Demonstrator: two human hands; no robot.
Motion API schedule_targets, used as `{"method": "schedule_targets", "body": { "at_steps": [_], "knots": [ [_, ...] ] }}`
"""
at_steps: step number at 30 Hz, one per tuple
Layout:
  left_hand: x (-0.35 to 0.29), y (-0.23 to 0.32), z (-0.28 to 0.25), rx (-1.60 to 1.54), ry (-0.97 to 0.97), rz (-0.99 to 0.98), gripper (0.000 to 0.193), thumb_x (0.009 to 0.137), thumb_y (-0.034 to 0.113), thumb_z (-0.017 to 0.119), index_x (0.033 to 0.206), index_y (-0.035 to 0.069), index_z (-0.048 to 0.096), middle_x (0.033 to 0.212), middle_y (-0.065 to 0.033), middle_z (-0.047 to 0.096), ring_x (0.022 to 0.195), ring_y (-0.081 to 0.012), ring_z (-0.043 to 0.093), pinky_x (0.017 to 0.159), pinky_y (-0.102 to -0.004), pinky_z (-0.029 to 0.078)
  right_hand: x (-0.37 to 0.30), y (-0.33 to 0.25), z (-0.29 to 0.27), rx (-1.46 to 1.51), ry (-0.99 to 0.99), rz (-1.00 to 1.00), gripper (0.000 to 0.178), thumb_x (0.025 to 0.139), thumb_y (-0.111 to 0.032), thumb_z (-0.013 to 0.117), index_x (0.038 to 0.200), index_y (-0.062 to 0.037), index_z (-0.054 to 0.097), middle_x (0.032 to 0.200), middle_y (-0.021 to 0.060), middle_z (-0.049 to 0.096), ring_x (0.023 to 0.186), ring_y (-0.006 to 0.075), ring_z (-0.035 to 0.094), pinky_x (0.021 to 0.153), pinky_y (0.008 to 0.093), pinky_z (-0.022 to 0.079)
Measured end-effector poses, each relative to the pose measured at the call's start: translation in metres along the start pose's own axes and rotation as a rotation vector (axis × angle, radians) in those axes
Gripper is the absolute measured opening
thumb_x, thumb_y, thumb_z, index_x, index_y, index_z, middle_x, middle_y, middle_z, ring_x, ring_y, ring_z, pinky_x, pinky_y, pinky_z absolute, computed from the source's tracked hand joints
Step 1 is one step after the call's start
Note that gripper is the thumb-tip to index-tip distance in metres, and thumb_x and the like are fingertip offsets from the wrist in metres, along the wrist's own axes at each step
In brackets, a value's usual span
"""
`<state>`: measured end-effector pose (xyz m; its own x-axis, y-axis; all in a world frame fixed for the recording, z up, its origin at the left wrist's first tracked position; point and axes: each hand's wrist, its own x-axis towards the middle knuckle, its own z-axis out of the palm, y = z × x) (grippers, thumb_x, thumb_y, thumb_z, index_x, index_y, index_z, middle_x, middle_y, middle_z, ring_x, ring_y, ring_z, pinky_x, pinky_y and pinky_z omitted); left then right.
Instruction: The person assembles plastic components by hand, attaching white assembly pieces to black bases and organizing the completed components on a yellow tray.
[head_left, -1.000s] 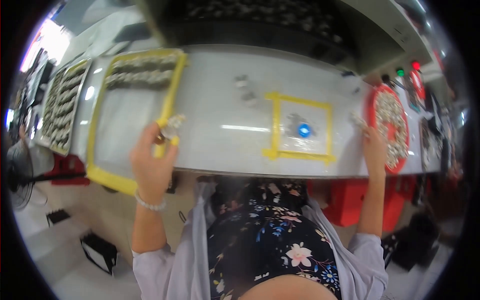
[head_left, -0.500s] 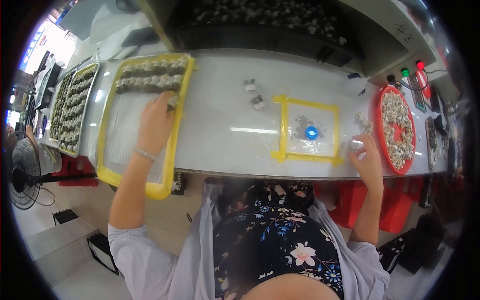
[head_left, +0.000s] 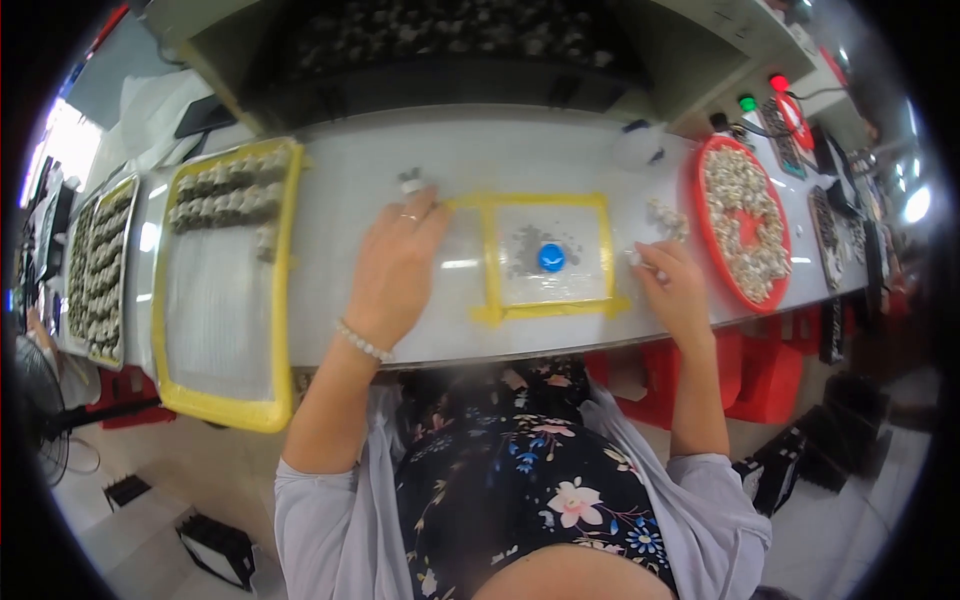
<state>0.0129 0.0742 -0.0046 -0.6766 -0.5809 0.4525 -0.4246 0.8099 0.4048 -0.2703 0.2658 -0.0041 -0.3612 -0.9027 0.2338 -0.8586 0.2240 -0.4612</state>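
Observation:
My left hand point(head_left: 395, 262) reaches over the white table, back up, its fingers close together and bent down; their tips and whatever lies under them are hidden. Just beyond its fingertips is a small dark-and-white piece point(head_left: 411, 183). My right hand point(head_left: 677, 288) pinches a small whitish piece point(head_left: 635, 257) between thumb and fingers, right of a yellow-taped square point(head_left: 490, 255). On that square sits a round blue cap point(head_left: 551, 257) among dark smudges. To the left, a yellow-edged tray point(head_left: 283, 330) carries two rows of dark-and-white pieces and a single piece point(head_left: 266, 243) below them.
A red oval tray point(head_left: 702, 215) of whitish pieces stands on the right, with a small loose cluster point(head_left: 666, 218) beside it. Another filled tray point(head_left: 130, 270) lies far left. A dark shelf unit point(head_left: 450, 85) borders the table's back. Red stools point(head_left: 765, 375) stand below the front edge.
My left hand has moved right from the yellow-edged tray to the loose pieces, leaving one piece below the rows. My right hand still pinches its piece. The whole view has shifted.

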Motion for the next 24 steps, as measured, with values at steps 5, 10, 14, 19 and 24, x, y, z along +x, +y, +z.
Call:
{"method": "schedule_targets", "body": {
  "at_steps": [5,10,14,19,24],
  "knots": [
    [-0.005,-0.016,0.010,0.022,-0.034,-0.024,0.026,0.072,-0.006,0.054,0.098,-0.004,0.059,0.107,-0.0184,0.059,0.090,-0.0315,0.058,0.078,-0.0377,0.049,0.007,-0.018,0.003,0.329,-0.110,-0.012,0.027,0.076,0.002,0.066,0.104,0.0010,0.065,0.092,0.0077,0.062,0.074,0.0150,0.058,0.063,0.0261,0.047],
    [-0.017,0.015,-0.002,-0.428,-0.176,-0.332,0.025,0.073,0.000,0.065,0.097,-0.004,0.059,0.093,-0.0134,0.059,0.078,-0.0255,0.058,0.067,-0.0317,0.049,0.014,-0.035,0.006,0.397,-0.187,-0.012,0.026,0.075,0.000,0.068,0.102,0.0001,0.066,0.091,0.0070,0.063,0.073,0.0144,0.059,0.063,0.0257,0.047],
    [-0.040,0.037,0.008,-0.571,-0.151,-0.256,0.024,0.073,0.003,0.070,0.094,-0.003,0.060,0.089,-0.0121,0.060,0.077,-0.0248,0.057,0.066,-0.0324,0.049,0.030,-0.055,0.012,0.355,-0.232,-0.104,0.024,0.075,-0.003,0.070,0.099,-0.0020,0.068,0.087,0.0078,0.062,0.072,0.0181,0.060,0.063,0.0267,0.047],
    [-0.052,0.043,0.016,-0.435,-0.079,-0.134,0.023,0.070,0.000,0.069,0.092,-0.001,0.061,0.090,-0.0111,0.061,0.084,-0.0283,0.055,0.072,-0.0347,0.047,0.042,-0.070,0.021,0.245,-0.264,-0.226,0.021,0.077,-0.006,0.069,0.098,-0.0028,0.069,0.087,0.0094,0.062,0.073,0.0237,0.061,0.064,0.0297,0.049],
    [-0.055,0.042,0.014,-0.507,-0.054,-0.175,0.026,0.067,-0.004,0.067,0.092,-0.001,0.061,0.092,-0.0099,0.062,0.085,-0.0294,0.055,0.073,-0.0358,0.047,0.046,-0.075,0.026,0.050,-0.306,-0.323,0.018,0.079,-0.009,0.065,0.095,-0.0019,0.069,0.086,0.0111,0.060,0.074,0.0279,0.061,0.066,0.0345,0.049]
  ]
}}
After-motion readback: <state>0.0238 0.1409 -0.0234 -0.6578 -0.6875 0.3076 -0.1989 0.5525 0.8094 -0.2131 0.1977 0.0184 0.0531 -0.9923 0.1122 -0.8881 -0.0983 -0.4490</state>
